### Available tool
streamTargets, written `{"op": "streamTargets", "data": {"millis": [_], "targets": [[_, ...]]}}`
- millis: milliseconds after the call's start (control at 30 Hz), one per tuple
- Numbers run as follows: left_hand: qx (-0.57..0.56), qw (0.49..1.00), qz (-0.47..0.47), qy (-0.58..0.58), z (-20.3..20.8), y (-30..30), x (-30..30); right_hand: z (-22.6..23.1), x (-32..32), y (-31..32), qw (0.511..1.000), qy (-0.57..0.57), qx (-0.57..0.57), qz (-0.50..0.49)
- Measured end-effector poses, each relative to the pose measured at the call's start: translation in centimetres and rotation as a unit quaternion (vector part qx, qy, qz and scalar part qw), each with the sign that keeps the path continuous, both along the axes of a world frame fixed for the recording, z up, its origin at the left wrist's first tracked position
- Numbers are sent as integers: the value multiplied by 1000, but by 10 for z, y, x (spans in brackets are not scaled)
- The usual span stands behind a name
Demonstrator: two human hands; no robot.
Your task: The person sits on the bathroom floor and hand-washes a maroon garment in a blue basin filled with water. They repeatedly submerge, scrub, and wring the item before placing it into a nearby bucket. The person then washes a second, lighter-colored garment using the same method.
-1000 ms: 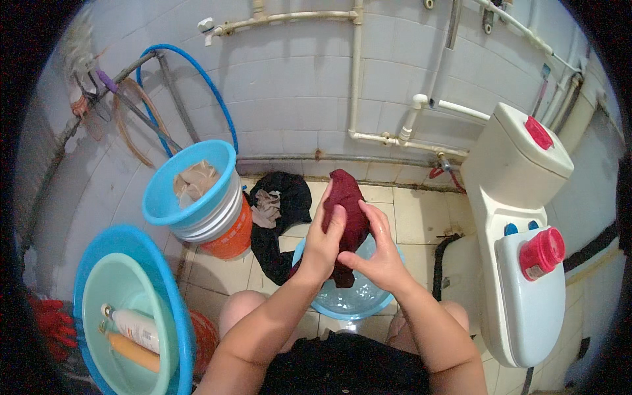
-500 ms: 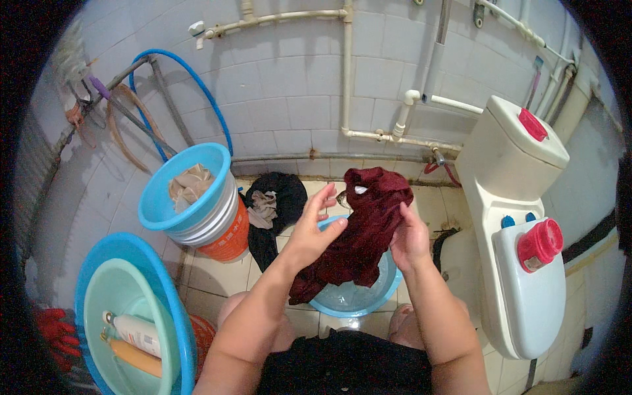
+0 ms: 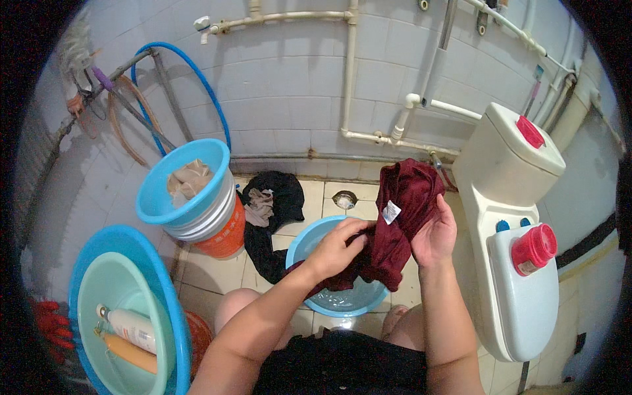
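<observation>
A dark red garment (image 3: 408,217) with a small white tag hangs over the light blue basin (image 3: 315,232), which holds water. My left hand (image 3: 341,249) is closed, its fingers pinching a fold of the garment near the basin's middle. Beside the garment's right edge, my right hand (image 3: 436,234) grips it with the thumb showing and the other fingers hidden behind the cloth. Part of the garment trails left under my left wrist, over the basin's rim.
Black clothing (image 3: 283,197) lies on the tiles beside stacked buckets (image 3: 220,230) topped by a blue basin (image 3: 153,217). A green basin (image 3: 89,289) holding bottles stands at left. At right is a toilet (image 3: 474,161) with a red jar (image 3: 533,250). A floor drain (image 3: 344,199) lies beyond the basin.
The garment has shifted right and turned, so its tag shows more fully. My left hand, earlier open and apart from it, has come down and closed on the cloth. My right hand has moved right.
</observation>
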State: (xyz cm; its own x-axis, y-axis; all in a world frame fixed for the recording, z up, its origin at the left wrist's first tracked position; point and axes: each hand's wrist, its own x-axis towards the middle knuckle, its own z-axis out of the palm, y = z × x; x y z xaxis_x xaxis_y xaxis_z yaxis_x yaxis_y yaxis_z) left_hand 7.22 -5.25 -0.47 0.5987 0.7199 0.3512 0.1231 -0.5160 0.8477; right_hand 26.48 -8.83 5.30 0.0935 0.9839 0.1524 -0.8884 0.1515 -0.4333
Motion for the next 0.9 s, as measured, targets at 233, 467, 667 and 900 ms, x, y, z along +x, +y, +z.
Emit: {"op": "streamTargets", "data": {"millis": [233, 467, 667, 900], "targets": [[-180, 974, 81, -107, -4, 2, 4, -4, -2, -2, 997, -27, -64, -31], [-50, 990, 80, 101, -10, -26, 11, -4, -7, 3, 995, -70, -50, -49], [-154, 960, 181, 150, 5, 17, -22, -6, 16, 3, 972, -197, -61, -109], [-217, 918, 159, -290, 10, 43, -59, -9, 36, 1, 872, -455, -148, -103]]}}
